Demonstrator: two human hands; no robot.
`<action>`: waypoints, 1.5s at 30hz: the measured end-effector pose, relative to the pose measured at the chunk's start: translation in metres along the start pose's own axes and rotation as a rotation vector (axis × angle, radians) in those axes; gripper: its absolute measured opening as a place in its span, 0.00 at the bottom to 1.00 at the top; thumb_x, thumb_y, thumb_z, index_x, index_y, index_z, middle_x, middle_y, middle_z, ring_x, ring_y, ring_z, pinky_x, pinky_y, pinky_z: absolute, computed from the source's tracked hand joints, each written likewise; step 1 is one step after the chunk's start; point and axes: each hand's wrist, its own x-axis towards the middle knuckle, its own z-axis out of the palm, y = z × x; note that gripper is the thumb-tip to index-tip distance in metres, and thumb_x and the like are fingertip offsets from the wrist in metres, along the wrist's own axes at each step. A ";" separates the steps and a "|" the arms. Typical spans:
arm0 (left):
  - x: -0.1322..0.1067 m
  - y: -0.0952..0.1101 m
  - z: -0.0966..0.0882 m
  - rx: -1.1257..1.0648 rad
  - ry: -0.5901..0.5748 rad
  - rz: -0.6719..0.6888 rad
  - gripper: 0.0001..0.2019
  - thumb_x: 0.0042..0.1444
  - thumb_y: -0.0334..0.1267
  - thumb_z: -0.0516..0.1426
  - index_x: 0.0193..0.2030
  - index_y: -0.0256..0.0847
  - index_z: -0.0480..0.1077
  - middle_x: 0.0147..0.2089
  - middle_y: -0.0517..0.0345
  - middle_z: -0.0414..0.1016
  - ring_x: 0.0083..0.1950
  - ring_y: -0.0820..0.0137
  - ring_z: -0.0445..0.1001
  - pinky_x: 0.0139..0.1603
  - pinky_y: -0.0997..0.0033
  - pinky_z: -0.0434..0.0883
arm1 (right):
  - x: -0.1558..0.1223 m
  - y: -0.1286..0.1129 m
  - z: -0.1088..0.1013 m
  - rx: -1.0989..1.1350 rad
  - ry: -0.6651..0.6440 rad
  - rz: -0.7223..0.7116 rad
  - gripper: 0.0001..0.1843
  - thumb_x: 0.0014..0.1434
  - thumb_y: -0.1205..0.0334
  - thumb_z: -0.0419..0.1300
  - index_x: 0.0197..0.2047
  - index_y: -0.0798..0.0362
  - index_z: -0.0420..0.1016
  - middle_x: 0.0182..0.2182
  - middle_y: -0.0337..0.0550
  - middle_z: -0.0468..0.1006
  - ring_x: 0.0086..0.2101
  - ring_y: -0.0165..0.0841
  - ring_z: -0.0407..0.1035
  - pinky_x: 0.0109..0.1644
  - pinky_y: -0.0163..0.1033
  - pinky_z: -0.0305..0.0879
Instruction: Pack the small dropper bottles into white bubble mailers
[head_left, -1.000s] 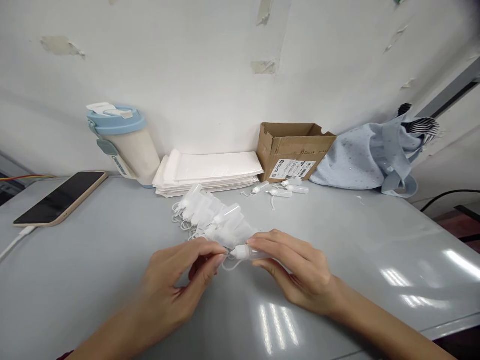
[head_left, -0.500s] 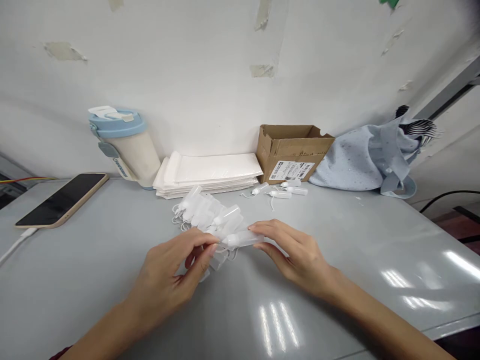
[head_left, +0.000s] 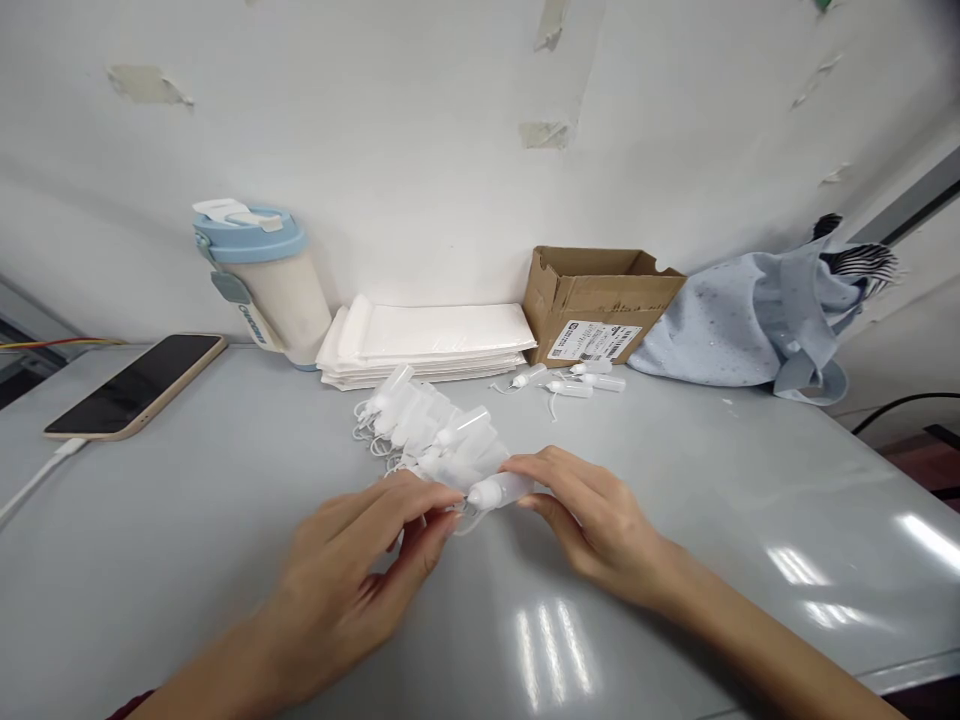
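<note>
Both hands meet over a small clear plastic bottle [head_left: 501, 489] with a white dropper tip, held just above the grey table [head_left: 187, 500]. My right hand [head_left: 592, 520] grips the bottle's body between thumb and fingers. My left hand [head_left: 360, 570] pinches at the white tip end, where a thin white tether loop hangs. Right behind the hands lies a pile of several like bottles [head_left: 427, 425].
Three more small bottles [head_left: 574, 380] lie by an open cardboard box [head_left: 600, 300]. A stack of white padded envelopes [head_left: 427, 340], a blue-lidded tumbler [head_left: 262, 285], a phone on a cable [head_left: 139, 385] and a pale blue cloth bag [head_left: 757, 315] line the wall.
The held bottle and both hands shifted slightly up, then back down toward me. The left fingers stay at the tip end. The view drifted a little to the left.
</note>
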 end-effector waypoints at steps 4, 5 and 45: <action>0.000 0.003 0.000 -0.014 0.003 0.015 0.04 0.62 0.32 0.51 0.41 0.42 0.67 0.27 0.65 0.74 0.23 0.80 0.69 0.25 0.85 0.66 | 0.001 -0.001 0.000 0.010 -0.005 -0.019 0.15 0.65 0.72 0.49 0.54 0.55 0.63 0.35 0.47 0.76 0.32 0.33 0.67 0.33 0.38 0.68; 0.000 0.002 0.000 -0.023 0.001 0.011 0.04 0.62 0.32 0.52 0.40 0.42 0.67 0.26 0.66 0.73 0.23 0.80 0.69 0.25 0.85 0.65 | 0.001 -0.001 0.000 0.012 -0.005 -0.022 0.15 0.65 0.72 0.49 0.54 0.55 0.63 0.35 0.47 0.76 0.32 0.33 0.67 0.33 0.38 0.68; 0.004 -0.048 0.010 0.106 0.178 -0.124 0.07 0.60 0.35 0.54 0.42 0.43 0.72 0.34 0.58 0.72 0.34 0.68 0.67 0.32 0.69 0.64 | -0.009 0.098 -0.011 -0.572 -0.168 0.538 0.23 0.61 0.73 0.45 0.58 0.55 0.63 0.58 0.56 0.67 0.58 0.46 0.60 0.51 0.52 0.63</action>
